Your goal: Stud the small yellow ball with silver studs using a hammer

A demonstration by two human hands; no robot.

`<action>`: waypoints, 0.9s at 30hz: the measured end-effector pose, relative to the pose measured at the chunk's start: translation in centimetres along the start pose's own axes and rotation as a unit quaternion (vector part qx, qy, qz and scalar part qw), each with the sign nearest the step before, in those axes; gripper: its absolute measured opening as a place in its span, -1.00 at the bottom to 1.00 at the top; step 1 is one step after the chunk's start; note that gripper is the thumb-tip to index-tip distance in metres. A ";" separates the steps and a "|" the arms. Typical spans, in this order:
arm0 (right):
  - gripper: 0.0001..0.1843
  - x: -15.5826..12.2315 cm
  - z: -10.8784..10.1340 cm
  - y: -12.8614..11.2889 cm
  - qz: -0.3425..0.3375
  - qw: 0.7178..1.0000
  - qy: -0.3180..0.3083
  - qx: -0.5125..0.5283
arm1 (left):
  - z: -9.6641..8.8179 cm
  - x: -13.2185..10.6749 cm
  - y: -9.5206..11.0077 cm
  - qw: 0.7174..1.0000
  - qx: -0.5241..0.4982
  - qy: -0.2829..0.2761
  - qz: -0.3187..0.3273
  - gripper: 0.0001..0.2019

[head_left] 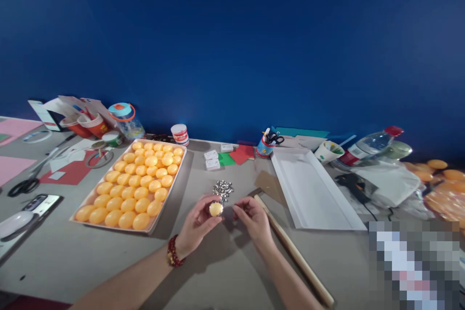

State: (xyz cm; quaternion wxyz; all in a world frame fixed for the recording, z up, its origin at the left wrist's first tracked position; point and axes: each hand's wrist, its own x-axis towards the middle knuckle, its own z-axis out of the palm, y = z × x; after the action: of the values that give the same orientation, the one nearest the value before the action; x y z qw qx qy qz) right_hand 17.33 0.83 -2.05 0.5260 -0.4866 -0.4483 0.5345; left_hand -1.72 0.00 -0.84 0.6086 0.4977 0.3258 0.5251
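Between the thumb and fingers of my left hand [199, 225] is a small yellow ball [216, 209], ringed by a shiny silver edge. A red bead bracelet circles that wrist. My right hand [253, 220] is closed in a pinch just right of the ball, apart from it; anything in its fingertips is too small to make out. Just beyond the ball lies a pile of small shiny silver pieces [223, 189], like thumbtacks. A hammer with a wooden handle [296, 254] lies beside my right hand, its head partly hidden behind the fingers.
A shallow box [75, 218] of orange balls stands at left, and a white tray [316, 189] at right. Small white boxes [211, 160], coloured paper [242, 154] and a pen cup [265, 147] are behind. A plastic bottle [370, 145] leans at far right; scissors [24, 186] lie left.
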 end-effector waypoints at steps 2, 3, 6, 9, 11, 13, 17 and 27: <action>-0.67 -0.1 0.1 -0.4 0.029 0.999 -0.006 0.043 | 0.0 0.0 0.1 1.000 -0.011 0.003 -0.026 -0.63; -0.66 -0.2 0.1 -0.5 0.045 0.997 -0.013 0.063 | 0.0 0.0 0.0 0.999 -0.016 0.003 -0.034 -0.63; -0.64 -0.5 0.3 -0.8 0.097 0.987 -0.037 0.125 | -0.1 0.0 -0.2 0.999 -0.019 0.001 -0.043 -0.66; -0.65 -0.7 0.5 -1.2 0.133 0.976 -0.055 0.160 | -0.2 -0.1 -0.2 0.999 0.003 -0.003 -0.054 -0.65; -0.66 -0.9 0.5 -1.5 0.139 0.974 -0.067 0.166 | -0.2 -0.1 0.0 0.998 0.031 0.003 -0.060 -0.62; -0.68 -1.0 0.4 -1.8 0.137 0.973 -0.078 0.168 | -0.2 -0.1 0.1 0.996 0.069 0.012 -0.053 -0.60; -0.71 -1.2 0.5 -2.0 0.135 0.970 -0.095 0.176 | -0.4 -0.1 0.1 0.994 0.105 0.014 -0.026 -0.59; -0.76 -1.4 0.4 -1.2 0.117 0.970 -0.136 0.165 | -0.8 0.1 -0.3 0.976 0.206 -0.040 0.055 -0.61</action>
State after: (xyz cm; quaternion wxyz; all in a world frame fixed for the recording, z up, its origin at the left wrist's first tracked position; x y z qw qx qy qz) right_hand 17.08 -0.52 -0.80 0.4666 -0.3651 -0.3614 0.7199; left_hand -2.37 0.31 -1.32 0.4760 0.6502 0.3742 0.4589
